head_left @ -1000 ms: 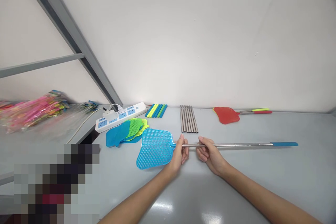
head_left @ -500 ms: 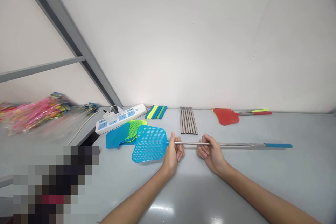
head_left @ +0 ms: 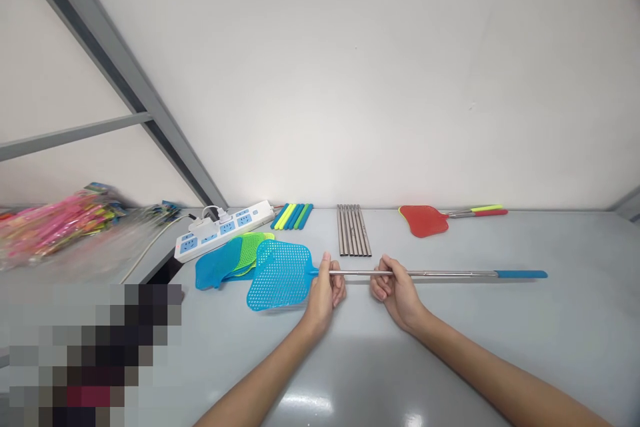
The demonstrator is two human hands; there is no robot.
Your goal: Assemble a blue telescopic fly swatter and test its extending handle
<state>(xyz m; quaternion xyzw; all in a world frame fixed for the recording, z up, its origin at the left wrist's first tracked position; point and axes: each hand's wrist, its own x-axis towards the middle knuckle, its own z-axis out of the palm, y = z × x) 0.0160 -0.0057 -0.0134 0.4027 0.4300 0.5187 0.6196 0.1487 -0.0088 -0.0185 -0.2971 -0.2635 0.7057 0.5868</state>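
A blue fly swatter (head_left: 281,275) with a long extended metal rod and a blue grip (head_left: 521,274) lies across both my hands, just over the table. My left hand (head_left: 325,290) is closed around the rod right beside the swatter's perforated head, thumb pointing up. Further right, my right hand (head_left: 397,288) pinches the same rod near its middle, fingers curled. Behind the held swatter's head, loose blue and green swatter heads (head_left: 220,262) overlap in a pile. Beyond my hands, several metal rods (head_left: 354,230) lie side by side.
A white power strip (head_left: 225,230) with plugs stands at the back left, beside several coloured grip sleeves (head_left: 292,216). At the back right lie a red swatter (head_left: 424,221) and a yellow one, stacked. Plastic-bagged goods (head_left: 60,220) sit far left, near a grey metal frame (head_left: 115,70).
The whole scene has shifted slightly left in view. Both hands keep their hold on the swatter's rod, and my right hand sits a little closer to the left one.
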